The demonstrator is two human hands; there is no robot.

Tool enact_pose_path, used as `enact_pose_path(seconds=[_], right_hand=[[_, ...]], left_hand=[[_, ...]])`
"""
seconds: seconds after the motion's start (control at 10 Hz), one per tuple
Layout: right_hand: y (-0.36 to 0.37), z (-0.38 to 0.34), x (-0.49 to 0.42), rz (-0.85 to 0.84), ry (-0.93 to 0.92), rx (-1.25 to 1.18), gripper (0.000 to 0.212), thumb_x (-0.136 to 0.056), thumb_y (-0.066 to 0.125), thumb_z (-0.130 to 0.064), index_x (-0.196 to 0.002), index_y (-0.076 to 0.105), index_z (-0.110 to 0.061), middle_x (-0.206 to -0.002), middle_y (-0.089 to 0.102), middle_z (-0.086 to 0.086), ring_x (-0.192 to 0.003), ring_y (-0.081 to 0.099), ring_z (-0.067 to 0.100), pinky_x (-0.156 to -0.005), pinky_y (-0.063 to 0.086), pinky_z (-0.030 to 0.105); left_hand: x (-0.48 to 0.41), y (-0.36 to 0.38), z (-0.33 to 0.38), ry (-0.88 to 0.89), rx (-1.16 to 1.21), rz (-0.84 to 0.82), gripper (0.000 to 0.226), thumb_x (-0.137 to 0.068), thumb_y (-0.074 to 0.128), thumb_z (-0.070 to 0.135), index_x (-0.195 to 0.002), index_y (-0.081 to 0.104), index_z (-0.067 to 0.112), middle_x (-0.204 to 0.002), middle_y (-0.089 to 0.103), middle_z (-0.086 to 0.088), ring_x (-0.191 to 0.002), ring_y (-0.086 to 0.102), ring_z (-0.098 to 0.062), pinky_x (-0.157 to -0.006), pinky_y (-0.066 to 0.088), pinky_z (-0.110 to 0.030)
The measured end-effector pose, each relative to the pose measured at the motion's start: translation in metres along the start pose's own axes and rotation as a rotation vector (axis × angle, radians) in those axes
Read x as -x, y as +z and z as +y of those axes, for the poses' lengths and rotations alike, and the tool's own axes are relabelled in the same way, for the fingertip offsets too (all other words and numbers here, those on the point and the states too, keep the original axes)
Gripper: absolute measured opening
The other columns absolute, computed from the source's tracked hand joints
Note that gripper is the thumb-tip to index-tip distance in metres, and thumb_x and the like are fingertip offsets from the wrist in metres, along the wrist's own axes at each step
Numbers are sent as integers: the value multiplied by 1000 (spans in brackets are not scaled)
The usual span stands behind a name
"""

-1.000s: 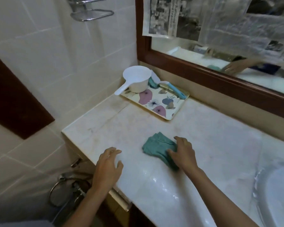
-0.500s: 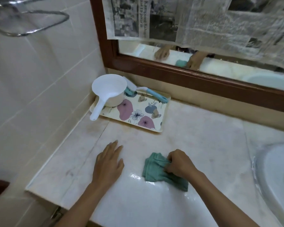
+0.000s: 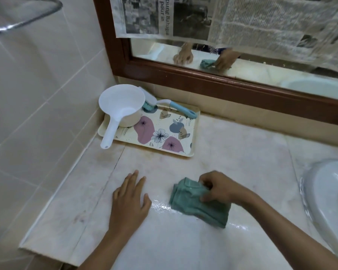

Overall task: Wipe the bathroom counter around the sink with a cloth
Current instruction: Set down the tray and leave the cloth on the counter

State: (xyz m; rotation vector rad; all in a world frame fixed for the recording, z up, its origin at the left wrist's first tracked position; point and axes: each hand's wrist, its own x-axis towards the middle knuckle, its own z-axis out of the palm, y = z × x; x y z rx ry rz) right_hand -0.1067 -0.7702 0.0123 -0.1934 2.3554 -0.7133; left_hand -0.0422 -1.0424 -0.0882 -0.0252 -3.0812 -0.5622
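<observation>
The right hand had drawn the folded teal cloth back from the middle of the pale marble worktop toward its front, and its fingers were now bunched, gripping the cloth's upper fold rather than pressing flat on it. A wet sheen lay beside and below the cloth, so that strip looked wiped; the dull, stained stone nearer the wall probably had not been reached. The left hand had slid inward off the front edge and lay open and flat on the worktop, holding nothing (a brace, most likely). Open stone ran ahead to the floral plastic tray, which carried a white plastic dipper and a blue-handled brush in the back corner. The white ceramic sink bounded the right, and the worktop's left edge dropped away beside the tiled wall.
</observation>
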Motion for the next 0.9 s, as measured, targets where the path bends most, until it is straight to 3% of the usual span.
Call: enact_pose_path(seconds=[0.1,0.2,0.4,0.5,0.6,0.7,0.8,0.9], right_hand=[[-37,-22,-16,27,-111,-113,30,-66,80,-4,-62,54,-19,-60,53,-10,-60,46,9,-58,38,28],[-70,-49,-48,79,-168,-72,25,-69,79,-4,-67,57,-17,-68,57,-4,-65,49,11,-61,39,28],[-97,-86,-134,66,-115,133,17,-75,73,-13,-72,59,-23,-87,62,-3,-86,54,19,-74,44,32],[-90,-87,-166,52,-58,199,8,-79,70,-12,-83,66,-18,-94,62,0,-89,53,20,-73,43,31],[-74,-77,-183,169,0,262,14,-81,65,-10,-94,69,-10,-95,66,4,-97,56,25,-78,45,36],[-55,-62,-181,394,40,488,28,-85,57,-20,-111,65,-24,-116,58,6,-121,40,29,-96,34,50],[-41,-58,-165,561,55,437,48,-87,56,-28,-134,49,-25,-136,46,7,-129,32,30,-100,30,50],[-20,-51,-137,721,89,342,54,-84,55,-25,-137,45,-22,-144,42,7,-128,32,31,-100,31,46]], left_hand=[[0,1,1,-3,1,1,55,-80,42,37,-129,59,20,-149,44,-2,-135,42,-20,-97,37,-38],[-1,2,0,-3,2,3,55,-80,43,36,-129,59,20,-150,44,-2,-136,41,-20,-97,33,-36],[0,3,0,8,22,17,54,-81,44,37,-130,58,21,-150,43,-1,-137,37,-18,-98,30,-34],[-1,2,0,5,32,19,53,-80,45,37,-129,58,22,-150,42,0,-138,36,-17,-98,29,-32],[-1,2,0,-2,46,27,52,-80,45,37,-129,58,23,-150,43,2,-138,36,-16,-98,33,-34],[-1,3,1,-8,55,28,52,-80,45,37,-128,59,23,-149,43,1,-138,38,-17,-96,38,-37],[-3,4,0,-7,32,37,53,-79,44,38,-128,59,24,-149,44,1,-137,39,-17,-96,38,-38],[-3,4,1,-32,62,22,53,-77,43,40,-125,61,25,-146,47,2,-135,41,-17,-95,41,-40]])
